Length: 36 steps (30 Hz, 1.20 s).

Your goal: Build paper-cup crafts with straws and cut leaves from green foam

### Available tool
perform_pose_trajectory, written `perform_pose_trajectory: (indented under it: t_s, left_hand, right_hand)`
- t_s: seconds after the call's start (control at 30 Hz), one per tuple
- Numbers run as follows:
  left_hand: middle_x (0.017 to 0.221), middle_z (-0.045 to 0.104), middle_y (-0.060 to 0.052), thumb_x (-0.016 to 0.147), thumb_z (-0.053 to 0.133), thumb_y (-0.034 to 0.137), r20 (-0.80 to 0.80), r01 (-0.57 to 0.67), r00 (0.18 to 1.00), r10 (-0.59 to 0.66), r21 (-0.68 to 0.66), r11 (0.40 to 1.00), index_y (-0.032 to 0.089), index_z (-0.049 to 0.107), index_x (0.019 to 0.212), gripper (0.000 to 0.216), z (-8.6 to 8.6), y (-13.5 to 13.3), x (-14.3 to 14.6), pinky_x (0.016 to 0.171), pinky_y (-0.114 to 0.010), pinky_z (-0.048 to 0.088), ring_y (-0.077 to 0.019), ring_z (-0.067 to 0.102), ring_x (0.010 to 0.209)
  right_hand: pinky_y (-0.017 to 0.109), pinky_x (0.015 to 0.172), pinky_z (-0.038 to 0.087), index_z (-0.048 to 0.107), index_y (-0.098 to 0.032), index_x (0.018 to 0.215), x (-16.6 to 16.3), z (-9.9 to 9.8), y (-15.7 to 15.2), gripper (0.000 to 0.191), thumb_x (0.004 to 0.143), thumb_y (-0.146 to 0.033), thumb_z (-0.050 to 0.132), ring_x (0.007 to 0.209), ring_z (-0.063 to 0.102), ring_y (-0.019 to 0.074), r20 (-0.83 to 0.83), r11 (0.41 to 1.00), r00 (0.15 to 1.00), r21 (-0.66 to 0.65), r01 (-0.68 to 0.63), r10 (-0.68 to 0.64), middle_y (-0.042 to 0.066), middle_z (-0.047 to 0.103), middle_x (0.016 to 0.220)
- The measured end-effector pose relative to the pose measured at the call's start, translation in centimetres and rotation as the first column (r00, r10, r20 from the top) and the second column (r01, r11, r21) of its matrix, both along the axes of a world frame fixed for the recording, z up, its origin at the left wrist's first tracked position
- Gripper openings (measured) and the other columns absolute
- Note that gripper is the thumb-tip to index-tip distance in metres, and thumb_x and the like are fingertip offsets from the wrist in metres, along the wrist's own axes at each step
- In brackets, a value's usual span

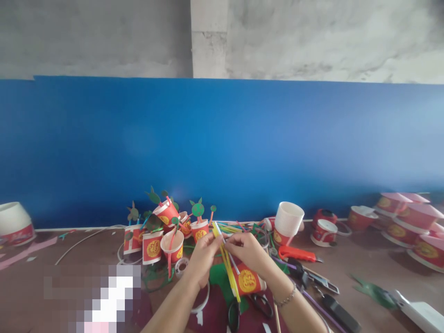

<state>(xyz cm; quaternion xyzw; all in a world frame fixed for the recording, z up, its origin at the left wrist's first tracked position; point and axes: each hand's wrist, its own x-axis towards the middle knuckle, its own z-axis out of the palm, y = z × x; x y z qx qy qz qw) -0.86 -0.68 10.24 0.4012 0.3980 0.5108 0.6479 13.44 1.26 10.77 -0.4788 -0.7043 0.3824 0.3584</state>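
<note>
My left hand [202,259] and my right hand [249,252] meet over the table, both pinched on a small bundle of thin straws [227,259], yellow and white, that hangs down between them. Below the hands lies a red paper cup with a gold emblem [247,281] on its side, on green paper [218,277]. Black scissors [249,307] lie under my right wrist, which wears a bracelet.
A cluster of red cups with green paper leaves [166,226] stands behind the hands. An upturned white cup [288,219], a red box cutter [296,253], more loose straws [236,227], and stacked red bowls [412,222] lie right. A blue wall panel [222,148] backs the table.
</note>
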Motion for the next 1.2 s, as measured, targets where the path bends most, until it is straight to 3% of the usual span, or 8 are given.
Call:
perform_pose_trajectory:
  t_s: [0.23, 0.4, 0.57, 0.8, 1.07, 1.2]
  left_hand:
    - [0.084, 0.069, -0.005, 0.072, 0.069, 0.042, -0.011, -0.039, 0.999, 0.04, 0.024, 0.999, 0.017, 0.067, 0.092, 0.032, 0.1, 0.0, 0.0, 0.063, -0.027, 0.048, -0.0203, 0.065, 0.077]
    - [0.083, 0.069, -0.005, 0.072, 0.068, 0.038, 0.001, -0.073, 0.997, 0.073, 0.002, 0.997, 0.016, 0.066, 0.094, 0.03, -0.1, 0.2, 0.1, 0.063, -0.027, 0.048, -0.0194, 0.064, 0.078]
    - [0.084, 0.069, -0.006, 0.067, 0.072, 0.036, 0.05, -0.066, 0.996, 0.068, -0.04, 0.997, 0.014, 0.067, 0.091, 0.032, -0.1, 0.3, 0.2, 0.064, -0.027, 0.048, -0.0201, 0.064, 0.082]
    - [0.09, 0.07, -0.009, 0.067, 0.074, 0.043, 0.154, -0.017, 0.988, 0.02, -0.02, 1.0, 0.014, 0.068, 0.091, 0.038, 0.3, 0.0, 0.2, 0.068, -0.028, 0.048, -0.0217, 0.064, 0.085]
    - [0.1, 0.069, -0.011, 0.069, 0.071, 0.045, 0.057, -0.04, 0.998, 0.039, 0.02, 0.999, 0.016, 0.068, 0.097, 0.04, 0.2, -0.3, 0.6, 0.073, -0.03, 0.047, -0.0236, 0.062, 0.094]
    - [0.096, 0.069, -0.01, 0.069, 0.069, 0.048, 0.026, -0.039, 0.999, 0.038, 0.064, 0.997, 0.015, 0.069, 0.091, 0.04, 0.0, -0.3, 0.6, 0.073, -0.029, 0.047, -0.0239, 0.062, 0.092]
  right_hand:
    - [0.022, 0.05, 0.03, 0.056, -0.016, 0.053, 0.0, 0.3, 0.0, 0.022, 0.071, -0.029, 0.057, 0.051, 0.038, 0.0098, -0.036, 0.998, 0.998, 0.004, 0.059, -0.059, -0.004, 0.044, 0.05]
    - [0.023, 0.057, 0.036, 0.064, -0.013, 0.057, -0.3, 0.6, -0.6, 0.021, 0.071, -0.029, 0.059, 0.06, 0.046, 0.0118, -0.131, 0.999, 0.991, -0.041, -0.032, 0.026, 0.0, 0.056, 0.062]
    - [0.022, 0.048, 0.027, 0.063, -0.013, 0.053, -0.6, 0.2, -0.5, 0.025, 0.069, -0.032, 0.06, 0.048, 0.035, 0.0079, -0.123, 0.992, 0.992, -0.129, -0.016, 0.0, -0.004, 0.043, 0.047]
    - [0.022, 0.046, 0.027, 0.06, -0.014, 0.051, -0.3, -0.9, 0.4, 0.023, 0.067, -0.03, 0.059, 0.046, 0.036, 0.0085, -0.062, 0.997, 0.997, -0.061, 0.051, -0.054, -0.004, 0.044, 0.045]
    - [0.022, 0.049, 0.031, 0.061, -0.015, 0.052, -0.6, -0.3, -0.6, 0.022, 0.07, -0.026, 0.058, 0.05, 0.042, 0.0104, 0.077, 0.994, 0.993, 0.068, 0.086, -0.091, -0.002, 0.053, 0.051]
    - [0.022, 0.048, 0.028, 0.059, -0.015, 0.051, -0.9, -0.2, -0.8, 0.023, 0.07, -0.026, 0.058, 0.048, 0.038, 0.0096, 0.123, 0.995, 0.989, 0.078, 0.069, -0.078, -0.003, 0.048, 0.048]
